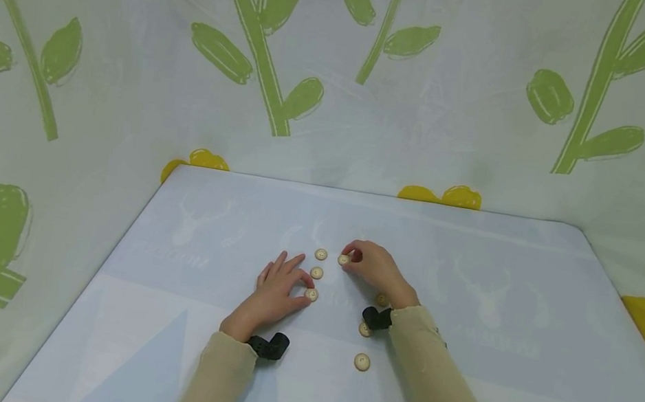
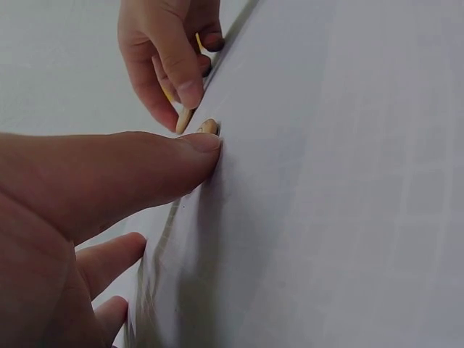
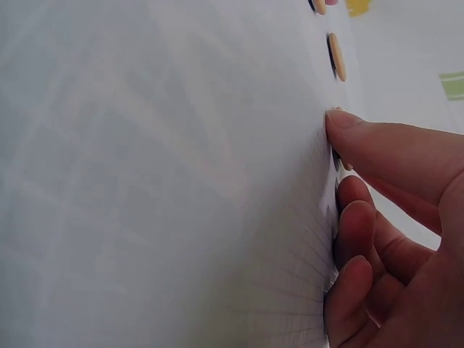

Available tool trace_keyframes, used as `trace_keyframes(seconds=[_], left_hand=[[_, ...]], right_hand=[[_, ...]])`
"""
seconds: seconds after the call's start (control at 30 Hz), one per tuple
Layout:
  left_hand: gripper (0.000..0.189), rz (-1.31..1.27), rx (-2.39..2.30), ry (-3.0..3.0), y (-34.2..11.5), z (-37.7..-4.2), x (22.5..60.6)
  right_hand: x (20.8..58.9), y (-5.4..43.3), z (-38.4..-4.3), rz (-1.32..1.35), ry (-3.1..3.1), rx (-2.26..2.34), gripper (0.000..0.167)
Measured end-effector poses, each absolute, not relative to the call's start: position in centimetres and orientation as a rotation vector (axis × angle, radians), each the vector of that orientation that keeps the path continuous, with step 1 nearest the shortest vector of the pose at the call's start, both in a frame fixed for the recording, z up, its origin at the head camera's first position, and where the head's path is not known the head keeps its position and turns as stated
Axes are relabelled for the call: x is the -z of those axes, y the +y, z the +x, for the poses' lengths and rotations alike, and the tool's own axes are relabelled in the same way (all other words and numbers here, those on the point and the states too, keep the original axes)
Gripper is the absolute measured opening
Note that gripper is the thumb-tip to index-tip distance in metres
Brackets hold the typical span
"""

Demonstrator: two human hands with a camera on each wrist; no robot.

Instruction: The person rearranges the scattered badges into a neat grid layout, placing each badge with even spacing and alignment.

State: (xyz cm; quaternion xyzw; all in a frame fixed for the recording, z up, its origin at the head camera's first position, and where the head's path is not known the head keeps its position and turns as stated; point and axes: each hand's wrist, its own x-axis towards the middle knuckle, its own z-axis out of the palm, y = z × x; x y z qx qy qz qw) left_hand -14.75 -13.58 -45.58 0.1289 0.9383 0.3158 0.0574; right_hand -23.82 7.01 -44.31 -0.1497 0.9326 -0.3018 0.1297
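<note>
My left hand (image 1: 276,293) pinches a pale wooden button (image 1: 311,294) between thumb and forefinger, its other fingers spread on the table. Farther up and to the right, my right hand (image 1: 374,266) holds another button (image 1: 343,260) by its edges with thumb and forefinger. In the left wrist view this second button (image 2: 184,120) stands tilted on edge. A button (image 1: 321,254) lies just left of the right fingertips, and one more button (image 1: 316,273) sits between it and the left hand's button. In the right wrist view, the thumb largely hides the held button.
Under and beside my right wrist lie two buttons, one (image 1: 381,299) by the hand and one (image 1: 365,330) partly behind the black wrist camera (image 1: 376,318). Nearer me is another button (image 1: 362,362). The pale table (image 1: 152,335) meets a flower-print curtain (image 1: 433,127) at the back.
</note>
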Motion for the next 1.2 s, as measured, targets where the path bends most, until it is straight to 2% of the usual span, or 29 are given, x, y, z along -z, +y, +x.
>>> trace_keyframes(seconds=[1.2], left_hand=[[0.013, 0.400, -0.959, 2.843, -13.56, -14.85, 45.34]], right_hand=[[44.39, 7.36, -23.96, -0.410, 2.694, 0.905, 0.017]])
